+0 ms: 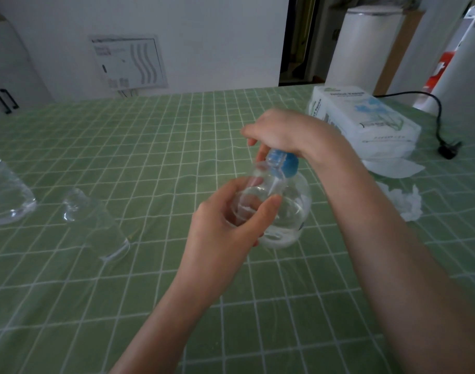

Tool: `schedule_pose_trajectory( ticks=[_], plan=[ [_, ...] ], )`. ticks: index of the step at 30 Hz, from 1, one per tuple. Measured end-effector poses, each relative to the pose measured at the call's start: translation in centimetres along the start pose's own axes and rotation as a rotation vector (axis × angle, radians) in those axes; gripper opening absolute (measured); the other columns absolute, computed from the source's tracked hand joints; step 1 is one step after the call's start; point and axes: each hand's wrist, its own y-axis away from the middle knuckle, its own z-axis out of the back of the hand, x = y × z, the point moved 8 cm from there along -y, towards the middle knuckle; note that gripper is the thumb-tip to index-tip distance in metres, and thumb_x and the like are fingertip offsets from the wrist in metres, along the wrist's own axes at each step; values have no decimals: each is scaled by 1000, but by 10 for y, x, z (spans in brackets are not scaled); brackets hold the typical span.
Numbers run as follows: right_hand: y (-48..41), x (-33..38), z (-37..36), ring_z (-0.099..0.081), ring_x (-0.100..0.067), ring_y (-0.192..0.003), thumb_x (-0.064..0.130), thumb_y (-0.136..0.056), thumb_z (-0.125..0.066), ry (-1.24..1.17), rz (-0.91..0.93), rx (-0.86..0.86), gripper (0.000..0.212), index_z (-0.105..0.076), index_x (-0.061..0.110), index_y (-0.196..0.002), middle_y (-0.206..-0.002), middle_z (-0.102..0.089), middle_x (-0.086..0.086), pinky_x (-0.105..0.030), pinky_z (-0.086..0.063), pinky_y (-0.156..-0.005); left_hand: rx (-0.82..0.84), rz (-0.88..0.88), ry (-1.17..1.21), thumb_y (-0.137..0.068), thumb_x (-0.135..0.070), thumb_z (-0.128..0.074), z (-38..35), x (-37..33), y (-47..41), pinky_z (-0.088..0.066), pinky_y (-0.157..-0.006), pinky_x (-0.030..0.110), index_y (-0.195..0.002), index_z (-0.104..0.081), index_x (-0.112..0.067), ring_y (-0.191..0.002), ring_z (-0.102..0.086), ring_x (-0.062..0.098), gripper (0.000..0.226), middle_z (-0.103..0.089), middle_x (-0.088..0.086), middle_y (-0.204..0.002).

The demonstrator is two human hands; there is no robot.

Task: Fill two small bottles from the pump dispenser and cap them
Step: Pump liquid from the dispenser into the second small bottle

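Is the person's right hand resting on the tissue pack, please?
No, the right hand grips the blue pump head; the tissue pack lies apart behind it.

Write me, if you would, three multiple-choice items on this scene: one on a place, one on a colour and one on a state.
1. Where does the tissue pack lie?
A) far left B) near centre C) far right
2. What colour is the pump head?
A) blue B) red C) black
3. What is the left hand doing?
A) lying flat and idle B) holding a small clear bottle C) crumpling paper

Answers:
1 C: it sits at the right end of the green cloth.
2 A: blue shows under the right hand.
3 B: its fingers curl round the bottle below the nozzle.
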Motion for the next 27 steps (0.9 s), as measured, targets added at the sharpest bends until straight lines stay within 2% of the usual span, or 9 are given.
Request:
schedule_pose_trajectory(
  ticks=[4,7,10,14,18,21,23,27],
  plan=[
    [-1,4,9,-60,-22,-85,32,-96,-43,44,8,-34,37,-63,4,-109,-101,-70,-11,-30,-37,-66,-1,-22,19,-70,-41,-63,0,-3,-1,-47,-46,13,-89,-64,-35,-51,-60,-1,20,-70,-10,-67],
    [0,4,8,-62,-23,-93,31,-95,-42,34,7,-26,37,-64,5,-110,-101,-70,-11,-28,-36,-62,8,-31,27,-70,-40,-63,0,-4,-1,-49,-49,15,-90,-64,-35,-53,-62,0,20,-70,-11,-67],
    [0,3,5,-60,-25,-96,32,-96,-42,7,2,-8,37,-62,7,-114,-107,-68,-12,-33,-37,-71,8,-30,28,-70,-40,-63,0,-3,0,-49,-48,15,-90,-64,-35,-52,-61,0,21,-70,-11,-66],
    [-2,1,1,-56,-29,-110,33,-96,-41,-6,-13,11,42,-55,8,-127,-127,-59,-14,-35,-39,-83,9,-22,22,-70,-41,-63,0,-2,-1,-47,-47,13,-91,-64,-35,-51,-61,-1,21,-69,-12,-65],
    [-2,-4,-6,-58,-29,-104,30,-96,-40,-7,-20,38,38,-61,6,-116,-115,-64,-14,-37,-40,-85,-10,4,-24,-69,-45,-64,1,2,1,-48,-45,18,-89,-66,-36,-49,-57,7,22,-67,-9,-61],
    [-1,-5,-7,-57,-27,-102,31,-96,-40,-7,-19,35,36,-62,7,-112,-110,-65,-13,-36,-38,-81,-17,8,-38,-77,-37,-68,2,5,1,-50,-47,25,-89,-66,-39,-52,-57,13,13,-68,-3,-65],
    [0,-3,-4,-57,-27,-104,32,-96,-40,5,-12,30,38,-61,7,-116,-113,-64,-13,-35,-37,-80,-15,5,-31,-78,-34,-67,2,4,1,-48,-46,23,-89,-66,-39,-51,-57,12,12,-68,-3,-64],
    [-1,3,3,-58,-25,-100,34,-98,-41,44,-6,13,39,-60,7,-117,-110,-66,-11,-33,-36,-77,-13,-14,-4,-79,-30,-67,1,-1,-1,-43,-42,11,-87,-64,-37,-47,-59,-1,11,-69,-12,-62]
  ],
)
